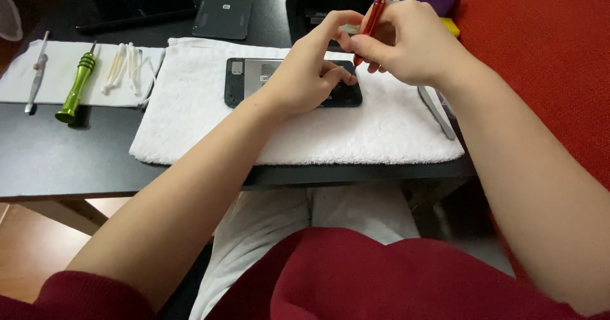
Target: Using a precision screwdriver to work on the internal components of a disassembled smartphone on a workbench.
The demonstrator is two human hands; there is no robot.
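Opened phone [254,78] lies flat on white towel [190,116], likely for cushioning. Left hand [305,72] presses fingers down on it, steadying. Right hand [406,40], at 3 o'clock of left, pinches red screwdriver [376,12] upright; tip hidden. Green screwdriver [76,85] parked at 9 o'clock.

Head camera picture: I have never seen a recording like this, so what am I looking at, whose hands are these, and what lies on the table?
The one camera sits on a person's head and looks down at their own bare hands. The right hand grips a red screwdriver upright over an opened phone lying on a white towel. The left hand rests on the phone. To the left lie a green screwdriver, cotton swabs and tweezers. A second pair of tweezers lies on the towel's right edge.
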